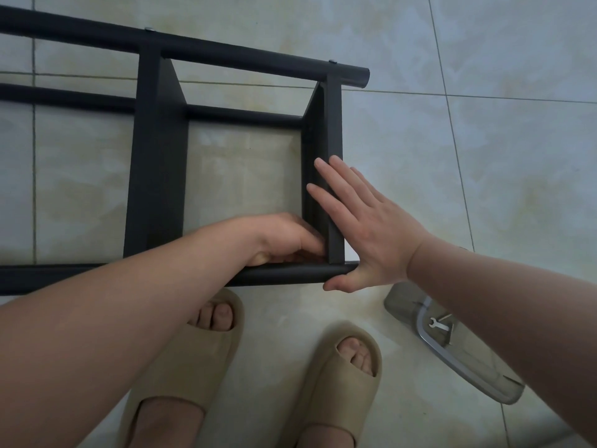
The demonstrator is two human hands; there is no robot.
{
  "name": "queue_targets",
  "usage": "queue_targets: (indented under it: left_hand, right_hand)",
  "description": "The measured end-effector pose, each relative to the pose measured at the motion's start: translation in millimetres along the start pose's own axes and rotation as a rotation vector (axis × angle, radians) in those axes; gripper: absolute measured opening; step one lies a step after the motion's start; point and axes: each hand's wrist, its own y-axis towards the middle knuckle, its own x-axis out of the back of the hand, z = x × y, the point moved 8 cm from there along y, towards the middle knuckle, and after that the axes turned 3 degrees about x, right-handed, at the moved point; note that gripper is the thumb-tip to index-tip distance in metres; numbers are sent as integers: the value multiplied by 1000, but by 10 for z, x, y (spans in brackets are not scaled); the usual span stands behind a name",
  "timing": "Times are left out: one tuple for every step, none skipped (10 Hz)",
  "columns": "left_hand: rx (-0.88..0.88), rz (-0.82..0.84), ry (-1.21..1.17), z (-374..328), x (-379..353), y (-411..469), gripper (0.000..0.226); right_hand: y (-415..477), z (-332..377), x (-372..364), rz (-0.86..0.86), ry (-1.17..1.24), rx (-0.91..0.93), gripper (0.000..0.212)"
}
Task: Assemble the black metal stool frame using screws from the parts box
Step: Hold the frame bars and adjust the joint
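Right hand (365,234) flat, fingers straight, bracing end crosspiece (334,124) of black stool frame (158,156). Left hand (284,237) curled into the corner just beside it, grip hidden. Best hold joint square while threading. Parts box (452,360) under right forearm.

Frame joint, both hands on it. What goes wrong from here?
1. The left hand curls into the corner where the bracket meets the near tube; if the bracket shifts, fingers may get pinched.
2. The right hand only presses flat against the bracket, so the bracket could slide out of line with the tube.
3. Toes in open slippers sit right by the tube; a tipped frame could hit them.
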Motion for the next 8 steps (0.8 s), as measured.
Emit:
queue_targets:
  left_hand:
    - [-10,9,-42,5,-5,10,19]
    - [-18,18,-70,2,-9,15,26]
    - [-31,25,-93,-7,-10,22,26]
    - [-38,39,-108,-25,-23,18,25]
    - [-23,59,-109,-29,-46,7,24]
    - [-14,29,-55,-17,-36,7,13]
    - [-10,-1,-35,-8,-11,23,14]
    - [-17,-7,-38,-8,0,34,15]
  right_hand:
    - [0,-2,2,4,-1,-2,126]
    - [-1,-1,5,3,-6,0,127]
    - [2,-3,-1,5,-4,0,126]
    - [2,-2,0,5,7,2,126]
    - [1,-1,5,4,13,4,126]
    - [2,-4,1,7,15,2,126]
    - [-4,-8,-1,8,17,0,127]
    - [-3,-6,-1,6,13,3,127]
